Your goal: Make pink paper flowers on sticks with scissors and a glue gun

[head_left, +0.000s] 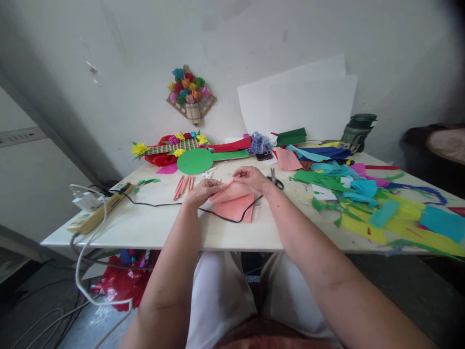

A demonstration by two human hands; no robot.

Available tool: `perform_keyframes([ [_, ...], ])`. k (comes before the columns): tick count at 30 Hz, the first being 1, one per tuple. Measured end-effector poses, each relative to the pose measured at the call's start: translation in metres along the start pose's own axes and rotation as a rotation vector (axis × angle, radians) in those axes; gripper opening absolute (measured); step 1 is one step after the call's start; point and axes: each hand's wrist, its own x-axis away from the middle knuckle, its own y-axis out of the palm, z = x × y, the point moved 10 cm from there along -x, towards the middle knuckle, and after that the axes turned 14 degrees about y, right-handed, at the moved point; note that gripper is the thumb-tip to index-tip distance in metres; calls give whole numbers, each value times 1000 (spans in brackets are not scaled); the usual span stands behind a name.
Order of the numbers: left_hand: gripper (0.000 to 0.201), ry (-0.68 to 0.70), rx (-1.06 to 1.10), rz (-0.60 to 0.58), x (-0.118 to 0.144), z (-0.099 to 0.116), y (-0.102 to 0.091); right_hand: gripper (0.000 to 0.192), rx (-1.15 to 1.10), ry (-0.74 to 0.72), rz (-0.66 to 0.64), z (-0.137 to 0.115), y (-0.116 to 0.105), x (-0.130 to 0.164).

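A: Both hands are working mid-desk. The left hand (204, 190) and the right hand (252, 177) are each pinching the top edge of a pink paper sheet (232, 193), fingers curled over it, not spread.

B: Which way is the sheet lying?

A: Its long axis is running left to right, rising slightly toward the right hand. The held edge is facing the wall; the lower part is resting on a second pink sheet (235, 209) lying flat on the desk (156, 225).

B: Anything crossing it?

A: A black cable (160, 204) is running from the power strip (98, 210) at the left edge and looping over the flat sheet's near corner.

B: Around the hands?

A: Rolled pink tubes (183, 186) are lying just left of the left hand, pointing away from the person. Scissors (275, 180) are sitting just beside the right hand. A green paper circle (195, 161) is lying further back. Coloured paper scraps (378, 208) are covering the right side. White sheets (301, 104) are leaning on the wall.
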Motion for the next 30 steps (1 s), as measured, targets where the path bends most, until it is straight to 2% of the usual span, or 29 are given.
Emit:
perform_keyframes([
  [5, 26, -14, -50, -60, -2, -7, 4, 25, -8, -3, -8, 6, 2, -4],
  [8, 26, -44, -21, -49, -1, -10, 4, 33, -20, 17, -12, 8, 2, -4],
  [14, 31, 51, 105, 183, -2, 2, -16, 41, -56, 94, -7, 13, -3, -5],
  [18, 32, 80, 241, 283, -2, 2, -25, 42, 123, 105, -110, 21, 5, -7],
  [21, 30, 115, 323, 362, -1, 2, -34, 36, 305, 104, -134, 28, 9, -7],
  [26, 29, 139, 400, 450, 2, 0, -44, 24, 459, 164, -95, 38, 6, -10],
  [30, 28, 154, 412, 473, 1, -2, -49, 25, 425, 139, 7, 30, -6, -10],
])
